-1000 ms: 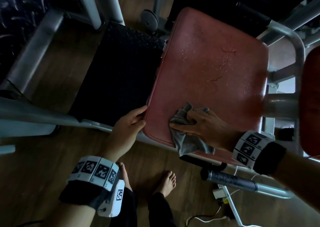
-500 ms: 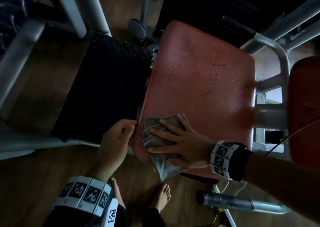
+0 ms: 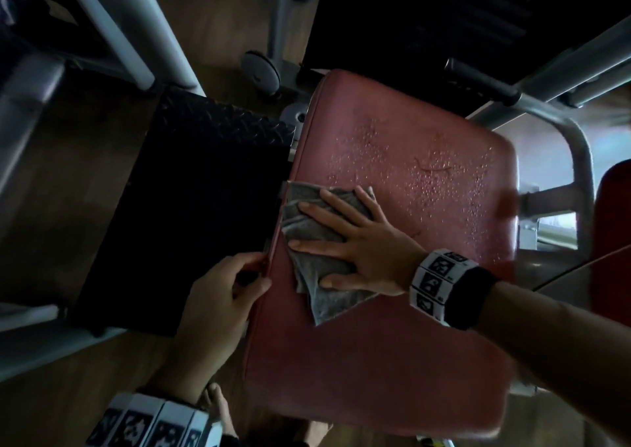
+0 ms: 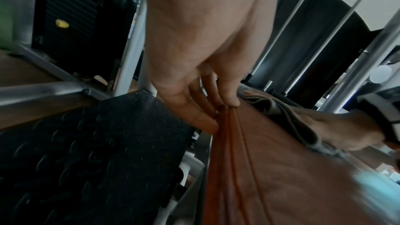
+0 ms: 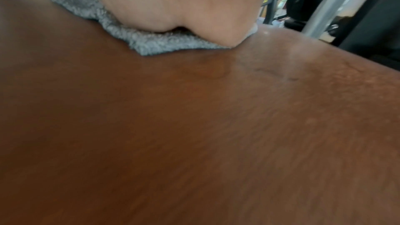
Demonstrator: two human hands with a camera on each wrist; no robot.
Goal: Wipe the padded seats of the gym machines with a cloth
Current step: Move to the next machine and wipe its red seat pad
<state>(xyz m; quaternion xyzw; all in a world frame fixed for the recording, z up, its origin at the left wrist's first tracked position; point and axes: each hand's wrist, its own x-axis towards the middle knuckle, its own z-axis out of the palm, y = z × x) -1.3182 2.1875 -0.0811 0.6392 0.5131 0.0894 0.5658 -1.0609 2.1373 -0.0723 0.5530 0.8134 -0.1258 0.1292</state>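
My right hand [image 3: 362, 241] presses the cloth [image 3: 317, 241] flat-fingered onto the seat [image 3: 392, 344] near its left edge; my left hand [image 3: 222, 296] pinches that edge.

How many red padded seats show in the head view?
2: the large red padded seat under the grey cloth at centre, and a second red pad cut off at the right edge. Others may be out of frame.

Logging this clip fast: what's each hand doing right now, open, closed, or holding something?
Left hand: closed, fingers and thumb gripping the side edge of the red seat.
Right hand: open, fingers spread flat, pressing the grey cloth onto the seat.
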